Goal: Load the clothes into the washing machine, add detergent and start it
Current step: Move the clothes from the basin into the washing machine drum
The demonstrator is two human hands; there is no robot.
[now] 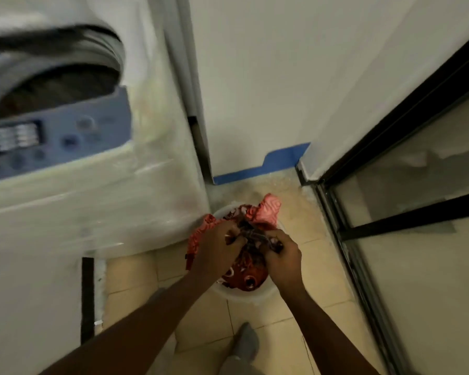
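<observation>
While the white top-loading washing machine (73, 147) stood open at the left with dark laundry inside its drum, a heap of red, pink and dark patterned clothes (251, 234) filled a round white plastic basin (244, 295) on the beige tiled floor (303, 269) just beside the machine. Both bare arms reached down and forward to it. The left hand (217, 246) and the right hand (283, 257) were closed side by side, each gripping the dark bunched cloth on top of the heap.
</observation>
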